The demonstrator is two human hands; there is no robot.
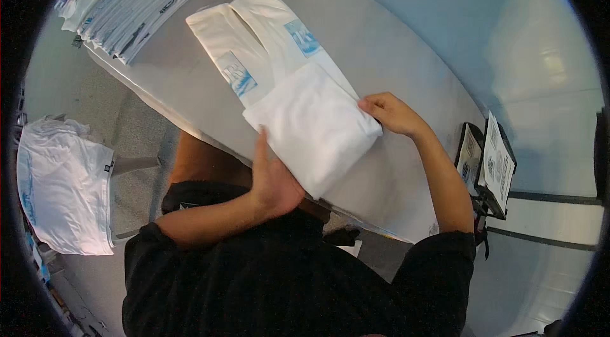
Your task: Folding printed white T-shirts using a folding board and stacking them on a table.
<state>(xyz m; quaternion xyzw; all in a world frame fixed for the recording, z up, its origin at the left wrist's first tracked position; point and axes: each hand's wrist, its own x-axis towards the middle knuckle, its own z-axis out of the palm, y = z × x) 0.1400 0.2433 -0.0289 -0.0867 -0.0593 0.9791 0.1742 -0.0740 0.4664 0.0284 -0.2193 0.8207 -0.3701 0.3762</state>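
A white garment [314,122] with two leg-like panels lies on the grey table, and its lower part is folded up over the panels. Each panel bears a blue printed patch [302,38]. With thumb and fingers curled, my right hand [391,112] grips the garment's right side by the folded edge. On the opposite side, my left hand [275,182] rests against the lower left edge, index finger stretched out and palm partly turned up. I see nothing held in it.
A tall stack of folded white garments [138,8] stands at the table's far left. More white clothing [66,184] hangs or lies over a support left of the table [381,180]. On the right, a black stand holds printed cards [498,165] beside a pale wall [538,75].
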